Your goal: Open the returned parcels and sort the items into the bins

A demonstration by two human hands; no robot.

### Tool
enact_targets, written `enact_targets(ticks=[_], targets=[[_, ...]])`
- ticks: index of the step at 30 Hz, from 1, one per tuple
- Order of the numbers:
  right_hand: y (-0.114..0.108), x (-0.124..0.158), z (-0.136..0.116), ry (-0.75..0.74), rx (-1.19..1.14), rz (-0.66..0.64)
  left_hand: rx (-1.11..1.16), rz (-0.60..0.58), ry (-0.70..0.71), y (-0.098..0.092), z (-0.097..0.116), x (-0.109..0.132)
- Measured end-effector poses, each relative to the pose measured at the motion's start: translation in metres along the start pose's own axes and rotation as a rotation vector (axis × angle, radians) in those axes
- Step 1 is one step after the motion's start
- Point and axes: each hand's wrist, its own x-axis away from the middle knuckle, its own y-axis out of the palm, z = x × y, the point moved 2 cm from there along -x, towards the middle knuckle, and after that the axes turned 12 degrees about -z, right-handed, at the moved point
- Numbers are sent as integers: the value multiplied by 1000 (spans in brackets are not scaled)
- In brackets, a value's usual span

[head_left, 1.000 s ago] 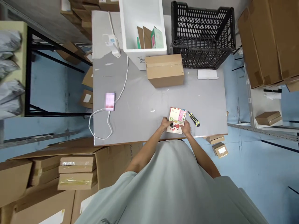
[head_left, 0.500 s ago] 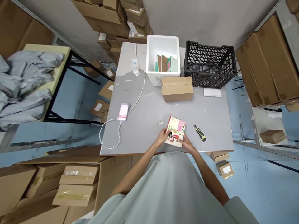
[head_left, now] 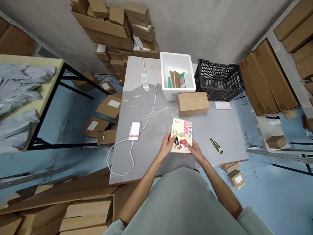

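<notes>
A cream book (head_left: 181,135) with a pink panel, green lettering and red fruit on its cover is held over the front of the grey table (head_left: 156,160). My left hand (head_left: 167,143) grips its left edge, thumb on the cover. On the opposite side my right hand (head_left: 195,150) has hold of the lower right edge, fingers partly behind the book. To the right lies a black and yellow utility knife (head_left: 216,146), apart from both hands. Beyond the book sits a closed cardboard box (head_left: 193,104).
A white foam box (head_left: 179,94) holding several books and a black plastic crate (head_left: 217,93) stand at the back. On the left are a pixelated phone (head_left: 134,131), its white cable and a power strip (head_left: 145,82). Cartons (head_left: 107,29) and a bag-covered table (head_left: 52,70) surround the place.
The book has been raised off the table toward me and turned more upright, with both hands still on it. The camera view has shifted and tilted.
</notes>
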Motion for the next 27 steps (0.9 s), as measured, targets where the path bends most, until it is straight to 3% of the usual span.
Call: enact_targets(ticks=[5, 12, 17, 21, 24, 27], targets=[[6, -39, -65, -143, 23, 69, 23, -153, 137, -26, 53, -34], [-21, -133, -162, -309, 108, 46, -55, -243, 103, -51, 127, -116], [-47, -231, -224, -351, 120, -43, -90, -120, 182, -66, 178, -206], [-61, -311, -266, -213, 85, -42, -138, 29, 182, -74, 210, -281], [-66, -357, -285, -121, 72, -4, -184, 126, 106, -78, 221, -321], [-67, -386, -290, -98, 90, 31, -209, 205, 32, -82, 220, -343]])
